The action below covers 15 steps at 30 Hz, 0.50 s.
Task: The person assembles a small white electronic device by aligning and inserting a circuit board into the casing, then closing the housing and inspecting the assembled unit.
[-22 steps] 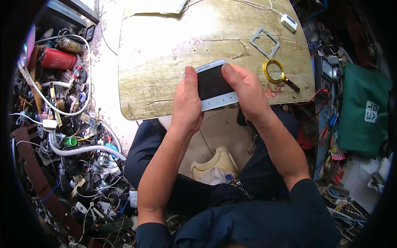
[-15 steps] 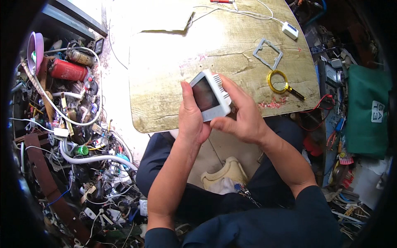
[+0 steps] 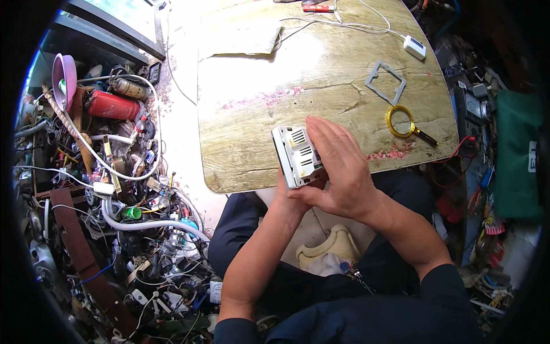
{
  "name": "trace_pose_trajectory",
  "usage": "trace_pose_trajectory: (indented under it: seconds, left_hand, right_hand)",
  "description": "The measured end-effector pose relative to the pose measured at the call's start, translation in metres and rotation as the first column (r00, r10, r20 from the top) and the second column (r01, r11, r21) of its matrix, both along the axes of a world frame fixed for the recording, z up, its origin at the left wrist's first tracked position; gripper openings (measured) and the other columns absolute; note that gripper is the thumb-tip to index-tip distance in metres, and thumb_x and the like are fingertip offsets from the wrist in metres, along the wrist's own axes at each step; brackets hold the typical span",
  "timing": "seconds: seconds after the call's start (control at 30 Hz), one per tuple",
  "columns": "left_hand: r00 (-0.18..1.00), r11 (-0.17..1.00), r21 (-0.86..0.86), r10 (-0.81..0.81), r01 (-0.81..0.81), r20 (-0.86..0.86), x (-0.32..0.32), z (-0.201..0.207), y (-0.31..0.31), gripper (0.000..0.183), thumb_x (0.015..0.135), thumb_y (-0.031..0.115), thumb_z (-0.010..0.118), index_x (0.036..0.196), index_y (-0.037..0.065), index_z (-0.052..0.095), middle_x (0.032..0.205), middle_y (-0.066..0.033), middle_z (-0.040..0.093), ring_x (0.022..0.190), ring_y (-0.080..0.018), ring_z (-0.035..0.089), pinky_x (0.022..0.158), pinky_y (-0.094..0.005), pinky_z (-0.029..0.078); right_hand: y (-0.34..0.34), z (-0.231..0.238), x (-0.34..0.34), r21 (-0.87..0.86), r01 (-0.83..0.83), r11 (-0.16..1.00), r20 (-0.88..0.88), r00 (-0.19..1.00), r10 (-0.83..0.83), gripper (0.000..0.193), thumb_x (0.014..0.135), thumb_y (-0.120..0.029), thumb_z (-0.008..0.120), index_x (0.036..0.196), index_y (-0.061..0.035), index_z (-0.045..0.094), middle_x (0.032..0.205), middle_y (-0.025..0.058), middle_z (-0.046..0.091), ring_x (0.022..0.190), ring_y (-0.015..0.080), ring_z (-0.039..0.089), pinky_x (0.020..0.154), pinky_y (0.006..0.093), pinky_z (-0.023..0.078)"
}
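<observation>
From my remote post, I had both bare hands in view over the near edge of a wood-grain table (image 3: 243,163) with rounded corners. Between them was a white, box-shaped plastic device (image 3: 302,155) with rows of dark vent slots, tilted so that the slotted side faced up toward my camera and a thin dark edge ran along its left. It was held off the tabletop, near the table's front rim.

The right hand (image 3: 344,172) was closed around the device's right side, its fingers stretched along the far part and its thumb pressed at the lower edge. The left hand (image 3: 291,198) was underneath, mostly covered by the device; its fingers were hidden, so I could not tell how tightly it was closed.

Right of the hands, well apart from them, lay a magnifying glass with a gold rim and black handle (image 3: 413,129). Just beyond it I saw a square, open grey plastic frame (image 3: 372,74), and farther off a small white rectangular unit (image 3: 415,48) on a white cable. Red flakes (image 3: 395,152) were scattered along the near right edge, and a pale flat packet (image 3: 246,39) rested toward the back.
</observation>
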State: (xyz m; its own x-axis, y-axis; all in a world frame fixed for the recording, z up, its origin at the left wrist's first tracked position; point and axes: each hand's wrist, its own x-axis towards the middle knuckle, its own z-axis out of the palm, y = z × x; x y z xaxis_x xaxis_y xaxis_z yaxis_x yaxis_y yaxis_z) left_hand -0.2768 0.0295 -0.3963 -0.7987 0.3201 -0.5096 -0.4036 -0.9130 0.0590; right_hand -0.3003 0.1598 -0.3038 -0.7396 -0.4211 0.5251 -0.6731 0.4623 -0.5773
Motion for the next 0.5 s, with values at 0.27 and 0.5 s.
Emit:
trace_pose_trajectory:
  seconds: [0.27,0.5]
  left_hand:
    - [0.997,0.939,-0.339,-0.071,0.062,-0.015,-0.004,0.044,-0.001,0.064,0.109,0.06,0.029,0.141,0.01,0.054,0.127,-0.0092,0.066,0.115,-0.0255,0.067,0.096,-0.0434,0.057]
    - [0.919,0.921,-0.388,-0.186,0.039,-0.348,-0.003,0.071,-0.015,0.089,0.102,0.076,0.022,0.148,0.003,0.046,0.137,-0.0144,0.062,0.12,-0.0258,0.064,0.104,-0.0431,0.052]
  right_hand:
    - [0.005,0.0,-0.002,0.016,0.039,0.999,0.011,0.999,-0.039,0.091,0.074,-0.045,0.088,0.138,0.0086,0.053,0.132,0.0268,0.059,0.121,0.0439,0.059,0.107,0.0532,0.045]
    - [0.008,-0.003,-0.002,-0.031,0.083,0.996,0.091,0.993,-0.08,0.091,0.071,-0.047,0.09,0.139,0.0015,0.054,0.13,0.0212,0.058,0.118,0.04,0.058,0.103,0.0491,0.047]
